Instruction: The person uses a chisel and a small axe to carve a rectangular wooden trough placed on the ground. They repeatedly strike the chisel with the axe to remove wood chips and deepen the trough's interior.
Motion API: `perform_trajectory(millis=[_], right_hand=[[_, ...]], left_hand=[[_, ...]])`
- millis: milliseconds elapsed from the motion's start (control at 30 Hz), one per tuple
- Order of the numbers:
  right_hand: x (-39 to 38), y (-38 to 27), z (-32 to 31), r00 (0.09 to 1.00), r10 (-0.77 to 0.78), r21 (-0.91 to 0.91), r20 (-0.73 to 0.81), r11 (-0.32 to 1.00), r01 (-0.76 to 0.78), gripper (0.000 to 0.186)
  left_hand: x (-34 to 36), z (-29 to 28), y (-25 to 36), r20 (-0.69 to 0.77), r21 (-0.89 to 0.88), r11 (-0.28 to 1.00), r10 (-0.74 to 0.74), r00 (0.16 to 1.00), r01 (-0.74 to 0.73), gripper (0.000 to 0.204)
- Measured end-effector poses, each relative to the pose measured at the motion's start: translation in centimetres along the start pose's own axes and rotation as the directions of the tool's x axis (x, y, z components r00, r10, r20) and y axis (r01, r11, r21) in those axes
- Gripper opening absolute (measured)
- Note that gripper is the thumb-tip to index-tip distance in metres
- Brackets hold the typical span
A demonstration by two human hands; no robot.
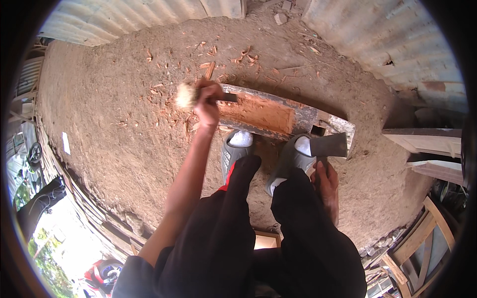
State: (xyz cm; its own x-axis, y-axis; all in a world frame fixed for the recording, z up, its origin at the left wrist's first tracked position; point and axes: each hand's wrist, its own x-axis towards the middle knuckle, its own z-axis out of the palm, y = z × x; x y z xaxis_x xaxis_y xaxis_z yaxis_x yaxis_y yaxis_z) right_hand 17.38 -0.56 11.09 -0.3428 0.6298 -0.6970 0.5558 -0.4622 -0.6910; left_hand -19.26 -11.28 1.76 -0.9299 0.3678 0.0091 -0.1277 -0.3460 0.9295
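Observation:
Across the ground in front of my feet lies a weathered wooden beam, with a long reddish recess of bare wood cut into its upper face. My left hand is closed around a chisel, its dark flat blade pointing right over the left part of the recess. The chisel's pale, frayed handle end sticks out on the left, slightly blurred. In my right hand is the handle of a hatchet, whose broad dark head hangs over the beam's right end, near my right shoe. Whether the chisel touches wood I cannot tell.
My grey shoes stand against the beam's near side. Reddish wood chips litter the dirt floor. Corrugated metal sheets border the far side. Stacked boards and a wooden frame stand at the right.

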Motion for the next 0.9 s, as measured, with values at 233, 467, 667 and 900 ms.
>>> perform_trajectory(millis=[233, 467, 667, 900], right_hand=[[0.0, 0.0, 0.1, 1.000, 0.029, -0.005, 0.007, 1.000, -0.029, 0.039], [0.1, 0.0, 0.1, 1.000, 0.012, -0.009, 0.017, 1.000, -0.012, 0.040], [-0.3, -0.8, 0.6, 0.997, 0.057, 0.016, 0.047, 0.998, -0.057, 0.038], [-0.1, 0.1, -0.2, 0.997, 0.068, 0.032, 0.034, 0.997, -0.069, 0.040]], left_hand=[[-0.7, -6.8, -2.8, 0.076, 0.621, 0.764, 0.161, 0.984, -0.174, 0.045], [3.5, -13.9, 1.7, 0.038, 0.495, 0.731, 0.522, 0.852, -0.470, 0.048], [-0.8, -1.2, -2.4, 0.175, 0.187, 0.977, 0.069, 0.982, -0.102, 0.023], [-0.2, -6.8, -3.1, 0.171, 0.163, 0.983, 0.052, 0.984, -0.080, 0.026]])
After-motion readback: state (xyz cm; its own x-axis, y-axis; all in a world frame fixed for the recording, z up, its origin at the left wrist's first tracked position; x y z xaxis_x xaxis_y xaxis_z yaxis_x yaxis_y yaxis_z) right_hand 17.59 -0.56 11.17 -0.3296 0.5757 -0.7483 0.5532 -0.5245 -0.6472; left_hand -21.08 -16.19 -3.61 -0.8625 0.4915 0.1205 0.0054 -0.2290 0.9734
